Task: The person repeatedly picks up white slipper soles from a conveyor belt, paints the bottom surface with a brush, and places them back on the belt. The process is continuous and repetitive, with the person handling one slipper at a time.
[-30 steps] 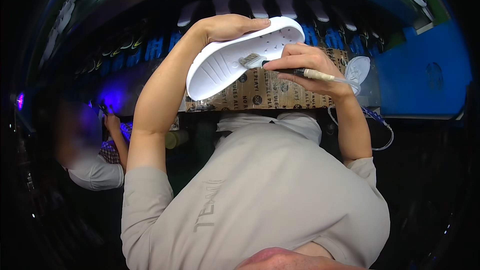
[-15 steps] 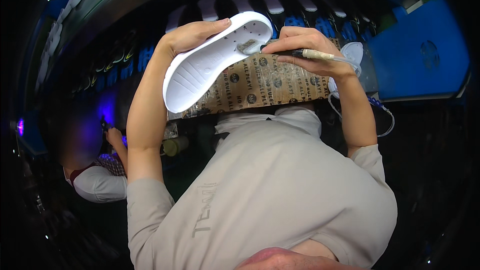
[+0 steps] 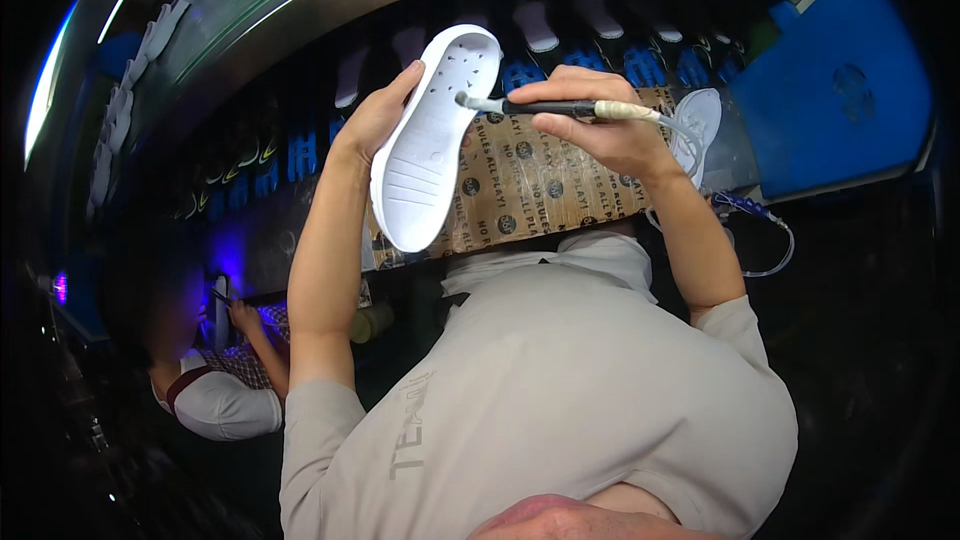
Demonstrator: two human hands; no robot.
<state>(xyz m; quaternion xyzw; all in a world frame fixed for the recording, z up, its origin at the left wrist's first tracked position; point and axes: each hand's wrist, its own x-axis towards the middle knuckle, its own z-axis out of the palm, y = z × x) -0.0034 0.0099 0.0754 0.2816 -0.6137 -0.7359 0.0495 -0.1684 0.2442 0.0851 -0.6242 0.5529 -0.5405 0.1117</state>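
White shoe sole [image 3: 415, 180]: in the head view, we hold it over the left part of the cardboard, inner face up, grooved end toward us and the end with small holes pointing away.
Left hand [image 3: 382, 118]: ours is clasped on the sole's left edge, thumb at the rim; its other fingers are mostly hidden.
Right hand [image 3: 605, 120]: we pinch a black-handled brush [image 3: 550, 108], its tip at the sole's inner face beside the holes.
Translucent tube [image 3: 692, 138]: it runs from the brush's rear end past our wrist.
Brown printed cardboard [image 3: 520, 200]: it lies on the bench before us.
White shoe [image 3: 702, 115]: it rests just right of our right hand.
Blue panel [image 3: 800, 140]: it stands farther right.
Co-worker's hand [image 3: 243, 317]: at far left, near violet light; we cannot tell its grip.
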